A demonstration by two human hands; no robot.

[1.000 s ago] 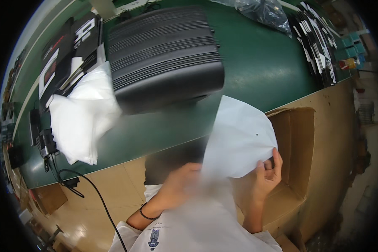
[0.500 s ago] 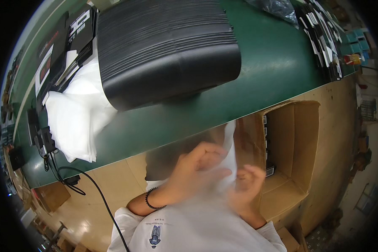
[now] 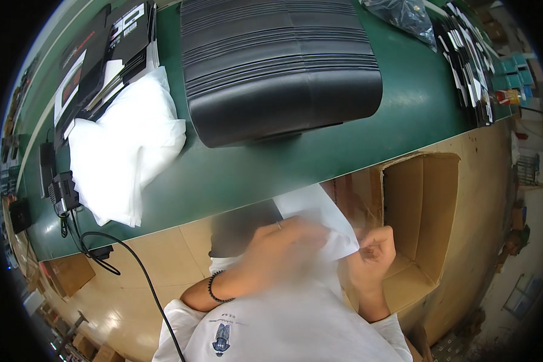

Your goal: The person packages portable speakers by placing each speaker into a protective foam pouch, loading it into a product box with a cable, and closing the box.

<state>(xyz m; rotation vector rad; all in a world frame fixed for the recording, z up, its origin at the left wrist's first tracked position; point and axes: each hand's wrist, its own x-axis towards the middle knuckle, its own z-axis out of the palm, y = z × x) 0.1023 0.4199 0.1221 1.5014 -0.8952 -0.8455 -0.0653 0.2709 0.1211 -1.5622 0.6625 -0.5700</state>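
A thin white sheet or soft bag (image 3: 323, 208) is stretched between my hands, just off the table's near edge and in front of my body. My right hand (image 3: 371, 256) is closed, its thumb and fingers pinching the white piece's right corner. My left hand (image 3: 283, 244) lies against its lower left part; motion smears those fingers, so their grip is unclear. Behind the left wrist shows a dark patch (image 3: 241, 229), partly covered. A loose pile of similar white sheets (image 3: 123, 145) rests on the table at the left.
A big stack of smooth black leather-like pieces (image 3: 283, 99) stands on the green table (image 3: 416, 114). Black printed boxes (image 3: 84, 66) are at the far left, with a cable (image 3: 136, 265) hanging below. An open cardboard box (image 3: 425, 211) is at my right; flat black-and-white pieces (image 3: 467, 66) lie far right.
The white piece has spread wider and flatter between my hands. My right hand has moved slightly right and closed on its corner. The view has shifted, so the stack appears farther right.
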